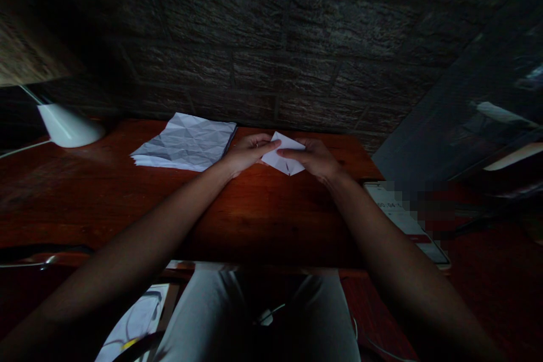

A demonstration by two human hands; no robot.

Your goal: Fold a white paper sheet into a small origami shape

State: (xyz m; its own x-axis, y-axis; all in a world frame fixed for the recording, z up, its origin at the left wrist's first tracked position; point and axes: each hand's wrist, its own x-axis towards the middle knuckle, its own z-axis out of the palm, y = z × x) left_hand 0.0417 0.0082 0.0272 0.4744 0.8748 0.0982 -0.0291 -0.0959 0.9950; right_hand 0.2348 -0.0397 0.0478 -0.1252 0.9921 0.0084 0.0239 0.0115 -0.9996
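White paper (279,162), folded diamond-shaped, dark slit near lower corner, between hands (245,156).

Tagged this from my end as likely a home, desk corner: I saw a wooden counter (263,215), a shaded lamp (63,123) at left, stacked creased paper (186,141), dim block-patterned wall (254,39) behind.
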